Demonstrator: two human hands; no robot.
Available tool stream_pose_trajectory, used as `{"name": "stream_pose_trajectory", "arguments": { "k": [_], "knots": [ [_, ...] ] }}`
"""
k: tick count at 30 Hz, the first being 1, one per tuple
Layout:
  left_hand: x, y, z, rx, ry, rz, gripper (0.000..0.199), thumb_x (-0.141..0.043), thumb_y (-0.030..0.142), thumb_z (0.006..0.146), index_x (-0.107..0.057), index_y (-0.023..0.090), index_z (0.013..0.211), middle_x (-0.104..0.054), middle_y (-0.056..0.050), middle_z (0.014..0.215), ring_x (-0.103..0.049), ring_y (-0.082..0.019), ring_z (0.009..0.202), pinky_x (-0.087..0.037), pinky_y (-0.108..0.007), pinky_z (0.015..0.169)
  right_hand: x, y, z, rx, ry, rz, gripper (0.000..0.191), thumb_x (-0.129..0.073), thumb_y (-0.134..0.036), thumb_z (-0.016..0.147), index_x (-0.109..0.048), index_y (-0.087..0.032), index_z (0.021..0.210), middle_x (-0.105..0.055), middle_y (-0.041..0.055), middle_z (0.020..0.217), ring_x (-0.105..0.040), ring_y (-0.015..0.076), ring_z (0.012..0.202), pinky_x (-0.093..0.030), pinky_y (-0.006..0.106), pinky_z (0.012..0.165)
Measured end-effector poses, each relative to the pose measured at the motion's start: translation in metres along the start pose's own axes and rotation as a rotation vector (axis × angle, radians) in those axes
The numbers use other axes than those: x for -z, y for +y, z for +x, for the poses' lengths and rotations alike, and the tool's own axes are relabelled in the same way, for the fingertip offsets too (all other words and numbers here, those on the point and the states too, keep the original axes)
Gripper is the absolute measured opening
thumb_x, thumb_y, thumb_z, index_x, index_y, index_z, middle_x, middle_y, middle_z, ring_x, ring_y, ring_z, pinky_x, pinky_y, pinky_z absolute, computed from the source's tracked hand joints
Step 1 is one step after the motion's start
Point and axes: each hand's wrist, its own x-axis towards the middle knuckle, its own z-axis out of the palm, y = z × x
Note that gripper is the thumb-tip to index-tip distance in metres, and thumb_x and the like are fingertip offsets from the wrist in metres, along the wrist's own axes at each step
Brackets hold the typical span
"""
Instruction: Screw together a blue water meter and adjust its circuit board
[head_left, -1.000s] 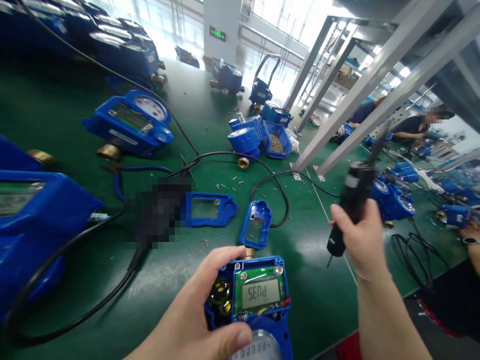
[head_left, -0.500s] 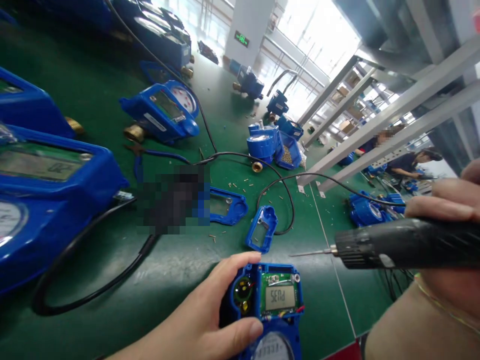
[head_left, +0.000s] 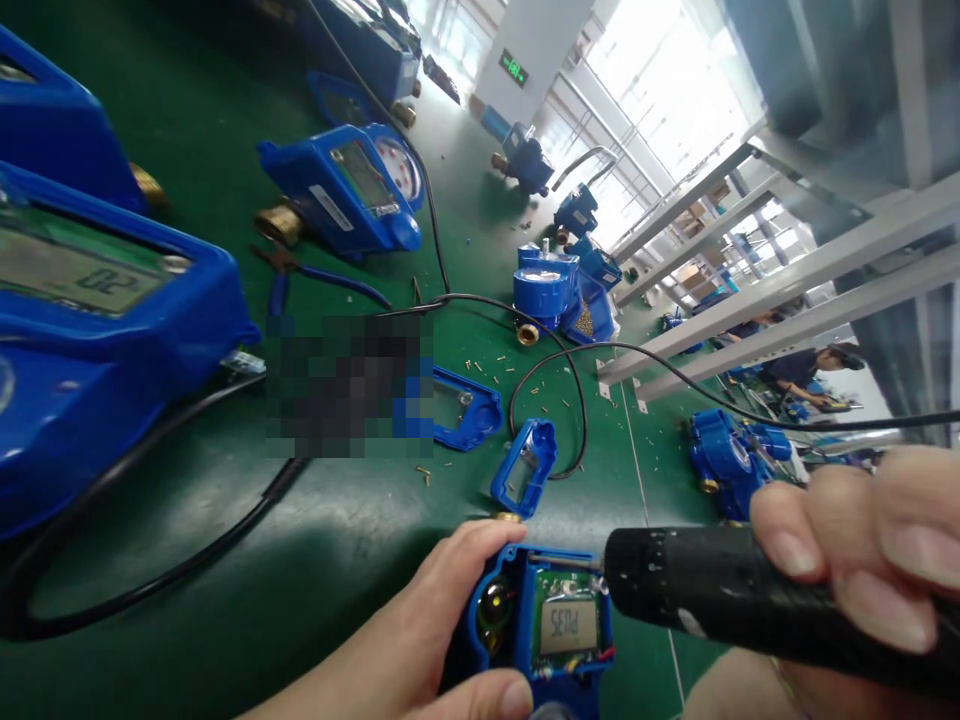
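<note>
My left hand [head_left: 427, 630] is closed around the left side of a blue water meter [head_left: 607, 640], thumb low and fingertips at its far edge. The meter's cover is off, baring a green circuit board with a small display and a dark cavity beside it. In my right hand [head_left: 840, 530] is a black electric screwdriver [head_left: 697, 575], held almost level. Its thin bit reaches left across the meter's upper edge; I cannot tell whether the tip touches anything. A loose blue cover frame [head_left: 525, 470] lies just beyond the meter.
Another blue cover [head_left: 469, 415], scattered brass screws [head_left: 424, 473] and blue-handled pliers [head_left: 337, 282] lie on the green bench. A black cable [head_left: 577, 400] loops across it. More blue meters [head_left: 352, 195] stand left and behind. A blue screw tray [head_left: 589, 315] stands near white shelf posts [head_left: 705, 330]. Co-workers [head_left: 814, 370] sit beyond.
My right hand has brought the screwdriver left and down, so its bit now lies over the meter's top edge. My left hand keeps its hold. The view has shifted slightly.
</note>
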Motion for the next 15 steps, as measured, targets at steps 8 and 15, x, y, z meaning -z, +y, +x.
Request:
{"name": "stream_pose_trajectory", "arguments": {
  "k": [8, 15],
  "knots": [
    [0.002, 0.008, 0.003, 0.018, -0.007, 0.056, 0.069, -0.068, 0.042, 0.079, -0.039, 0.034, 0.141, -0.048, -0.004, 0.143, -0.046, -0.036, 0.127, -0.043, -0.047, 0.104, -0.004, -0.011, 0.004, -0.174, -0.110, 0.361, 0.044, -0.047, -0.038, 0.093, -0.029, -0.021, 0.056, -0.006, -0.0057, 0.053, -0.001, 0.0114, 0.040, -0.014, 0.027, 0.046],
    [0.003, 0.009, 0.002, 0.038, -0.085, 0.094, 0.070, -0.061, 0.047, 0.084, -0.030, 0.032, 0.145, -0.041, -0.006, 0.147, -0.040, -0.035, 0.131, -0.035, -0.052, 0.109, -0.001, -0.013, -0.002, -0.359, -0.095, 0.551, 0.025, -0.045, -0.028, 0.086, -0.042, -0.027, 0.061, -0.025, -0.0035, 0.043, -0.029, 0.0159, 0.033, -0.034, 0.034, 0.044]
  ]
}}
